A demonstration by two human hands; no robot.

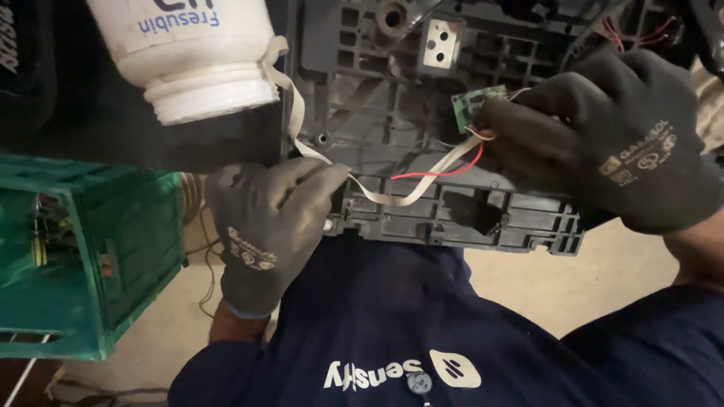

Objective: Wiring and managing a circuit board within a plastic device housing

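Both hands are gloved: I see the left hand [268, 218] pinching the flat pale ribbon cable [392, 197] at the edge of the dark plastic chassis [392, 113], the right hand [603, 136] closed on a small green circuit board [475, 105] with a red wire [445, 172] trailing. Risk, as I judge it: a tug could tear ribbon or solder joints, since both leads run taut-ish between grips. White plastic jar [196, 53] overhangs the ribbon; green crate [83, 256] sits just left.
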